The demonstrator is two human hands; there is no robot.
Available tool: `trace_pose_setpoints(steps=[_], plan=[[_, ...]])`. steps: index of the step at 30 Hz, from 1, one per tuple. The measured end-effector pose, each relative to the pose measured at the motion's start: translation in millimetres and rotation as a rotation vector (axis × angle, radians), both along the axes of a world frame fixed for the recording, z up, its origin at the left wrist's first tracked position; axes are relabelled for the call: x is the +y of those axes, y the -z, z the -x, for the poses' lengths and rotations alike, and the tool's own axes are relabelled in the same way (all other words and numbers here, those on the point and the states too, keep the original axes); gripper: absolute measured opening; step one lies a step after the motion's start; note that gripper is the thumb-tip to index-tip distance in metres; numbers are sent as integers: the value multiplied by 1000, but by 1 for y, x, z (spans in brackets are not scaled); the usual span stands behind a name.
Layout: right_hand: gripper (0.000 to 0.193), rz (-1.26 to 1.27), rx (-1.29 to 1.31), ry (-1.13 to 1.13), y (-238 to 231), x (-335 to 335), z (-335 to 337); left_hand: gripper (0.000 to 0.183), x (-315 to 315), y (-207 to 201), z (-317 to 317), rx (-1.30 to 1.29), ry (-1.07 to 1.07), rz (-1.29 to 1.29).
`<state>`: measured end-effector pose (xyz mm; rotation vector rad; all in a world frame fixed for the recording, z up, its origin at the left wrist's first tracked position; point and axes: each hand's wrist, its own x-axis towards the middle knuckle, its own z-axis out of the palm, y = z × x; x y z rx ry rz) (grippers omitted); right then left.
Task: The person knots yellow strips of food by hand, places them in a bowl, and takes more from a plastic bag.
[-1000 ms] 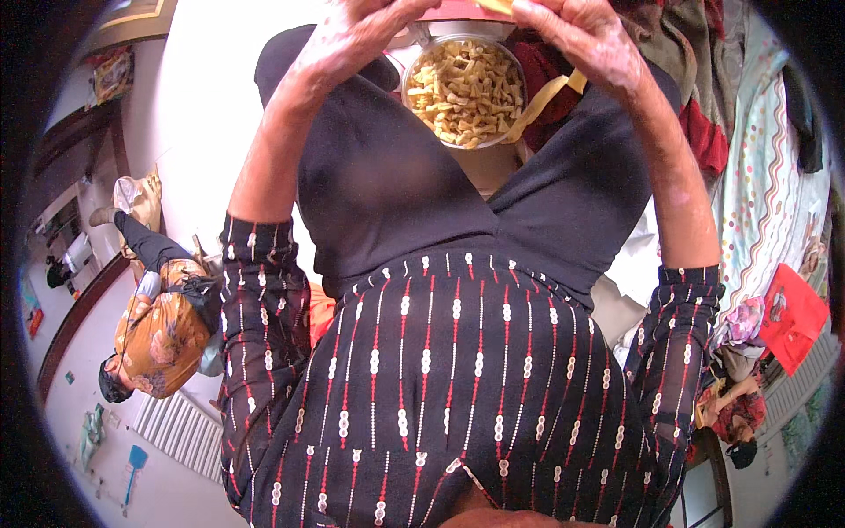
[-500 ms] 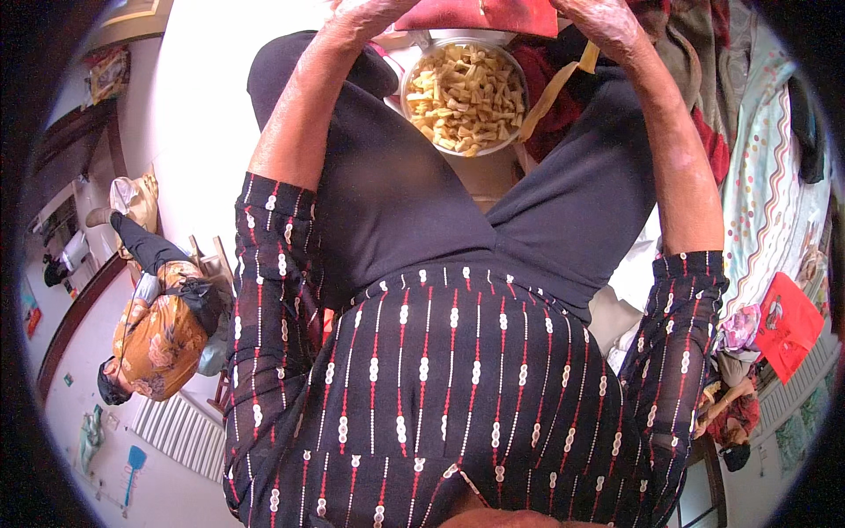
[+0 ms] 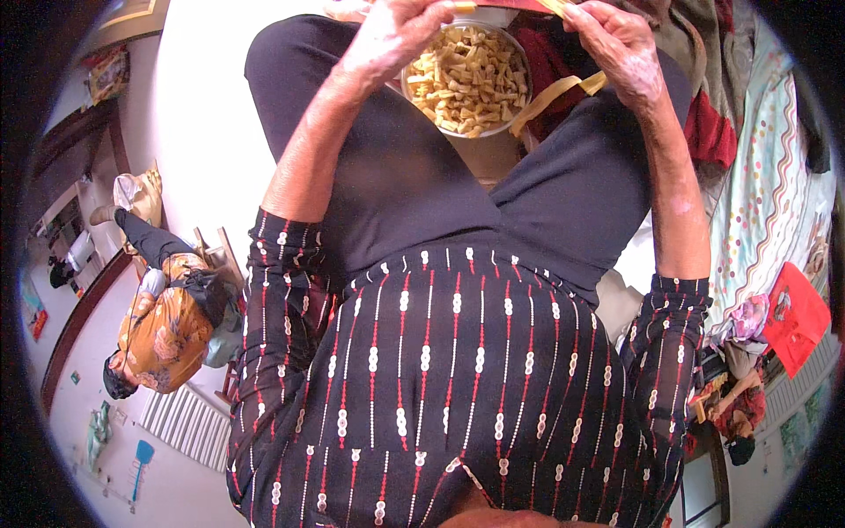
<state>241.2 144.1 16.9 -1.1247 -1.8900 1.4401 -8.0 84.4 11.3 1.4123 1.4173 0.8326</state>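
We find the right hand (image 3: 620,57) pinching a flat, pale-yellow strip (image 3: 553,7) at its fingertips; a yellow ribbon-like length (image 3: 554,91) hangs below those fingers. The left hand (image 3: 394,40) has its fingers drawn together beside a small yellow piece (image 3: 464,7); we cannot tell whether they grip it. Below and between both hands' fingers, we note a round, white-rimmed bowl (image 3: 530,81) of short, yellowish cut pieces (image 3: 466,79).

The top edge cuts off the red board (image 3: 510,3) and the yellow strip (image 3: 552,7) in the right hand (image 3: 623,55); the left hand (image 3: 396,40) hides some of the bowl (image 3: 530,81).
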Motion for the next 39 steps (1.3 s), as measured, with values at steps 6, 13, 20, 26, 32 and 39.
trace_pose_setpoints(steps=[6, 13, 20, 26, 32, 39], plan=[[22, 18, -49, 140, -10, -43, -11, 33, -15, 72, -11, 334, 325, -16], [18, -11, 63, 155, -15, -77, -3, 27, -27, 124, -25, 684, 668, 264], [16, -6, 121, 110, -2, -88, -5, 24, -27, 139, -11, 759, 650, 105], [17, -8, 166, 27, -3, -94, 3, 34, -28, 38, 2, 275, 357, -161], [17, 4, 94, -60, -3, -104, 14, 42, -61, -36, -12, 3, 401, -231], [18, -139, 109, -318, -9, -113, 26, 13, -81, -32, -1, 102, 500, -425]])
